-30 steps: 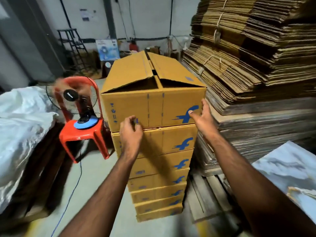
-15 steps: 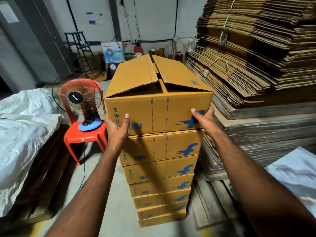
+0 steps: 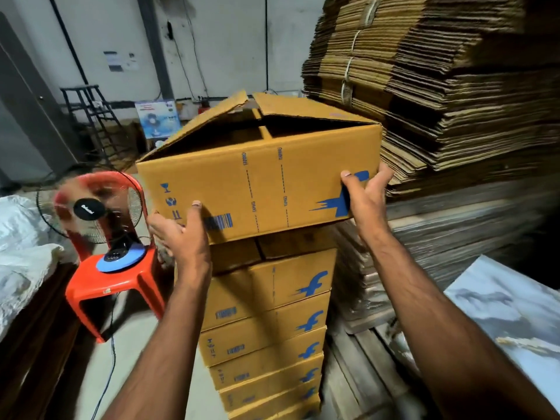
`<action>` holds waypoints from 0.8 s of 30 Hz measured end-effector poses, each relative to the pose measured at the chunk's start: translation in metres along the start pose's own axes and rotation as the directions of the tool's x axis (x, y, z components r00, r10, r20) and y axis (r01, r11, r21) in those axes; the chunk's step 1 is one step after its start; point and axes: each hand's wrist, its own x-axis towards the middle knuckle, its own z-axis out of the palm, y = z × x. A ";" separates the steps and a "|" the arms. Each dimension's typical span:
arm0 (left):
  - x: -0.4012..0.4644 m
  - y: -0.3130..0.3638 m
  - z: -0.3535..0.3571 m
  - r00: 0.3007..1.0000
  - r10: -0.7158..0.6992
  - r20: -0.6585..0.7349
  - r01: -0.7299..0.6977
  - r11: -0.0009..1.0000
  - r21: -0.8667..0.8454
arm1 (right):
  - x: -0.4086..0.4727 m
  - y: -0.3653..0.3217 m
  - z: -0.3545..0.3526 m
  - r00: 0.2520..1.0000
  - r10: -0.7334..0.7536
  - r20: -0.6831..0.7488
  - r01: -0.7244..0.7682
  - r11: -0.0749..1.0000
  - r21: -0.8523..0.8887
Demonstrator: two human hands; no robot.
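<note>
Bare left hand [image 3: 181, 236] and right hand [image 3: 365, 197], bare sinewy forearms [image 3: 424, 298], short trimmed fingernails [image 3: 196, 203]

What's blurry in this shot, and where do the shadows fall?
In the head view the fan on the red stool is smeared with blur, while the lifted box looks fairly sharp; in the same view that box casts a dark shadow on the stack beneath, and the flattened cardboard smears toward the right edge.
</note>
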 end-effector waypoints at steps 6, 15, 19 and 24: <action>-0.022 0.038 0.030 0.997 0.011 0.077 -0.002 0.993 -0.121 | -0.019 -0.043 -0.041 0.956 -0.137 -0.261 0.113 0.988 -0.106; -0.118 0.102 0.029 0.998 -0.002 0.062 0.003 1.000 -0.014 | -0.092 -0.079 -0.144 0.868 -0.266 -0.419 0.075 0.905 -0.420; -0.181 0.122 0.026 0.986 -0.073 0.148 0.064 0.996 0.065 | -0.136 -0.097 -0.211 0.833 -0.317 -0.453 0.035 0.848 -0.529; -0.264 0.135 0.032 0.940 -0.165 0.299 0.142 0.985 0.099 | -0.181 -0.112 -0.298 0.787 -0.333 -0.519 -0.058 0.797 -0.601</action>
